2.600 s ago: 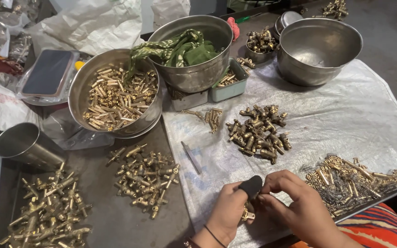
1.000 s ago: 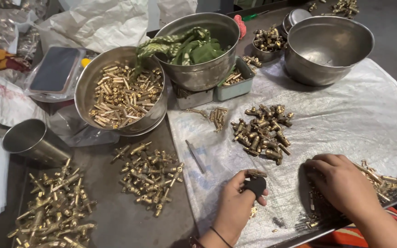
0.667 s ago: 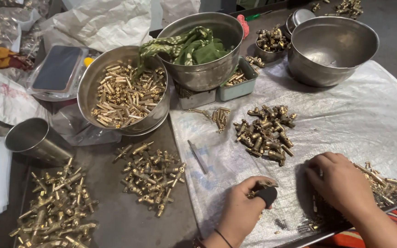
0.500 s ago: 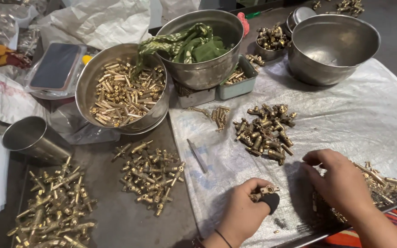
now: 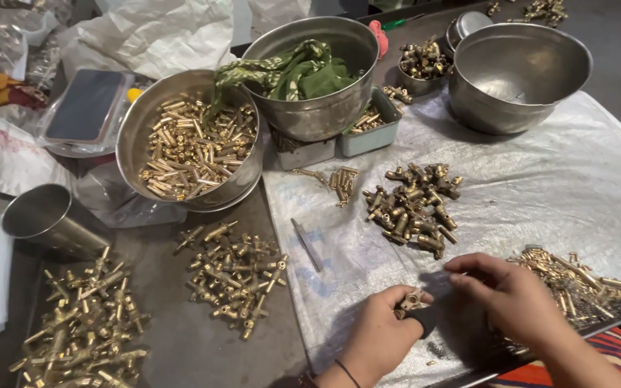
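My left hand (image 5: 381, 338) grips a small brass fitting (image 5: 409, 300) together with a black-handled tool (image 5: 425, 320), low over the white plastic sheet (image 5: 562, 194). My right hand (image 5: 515, 298) hovers just right of it, fingers curled and pinched toward the fitting; whether it holds a small part I cannot tell. A heap of thin brass pins (image 5: 576, 276) lies right of my right hand. A pile of brass bodies (image 5: 415, 208) sits just beyond both hands.
Two piles of assembled brass fittings (image 5: 235, 269) (image 5: 80, 323) lie on the dark table at left. A steel bowl of brass tubes (image 5: 192, 140), a bowl with green cloth (image 5: 310, 75), an empty steel bowl (image 5: 519, 72), a steel cup (image 5: 48, 219) and a thin metal strip (image 5: 307, 244) stand beyond.
My right hand went to the pin heap at right and has come back to meet my left hand. My left hand turned the fitting and tool upward.
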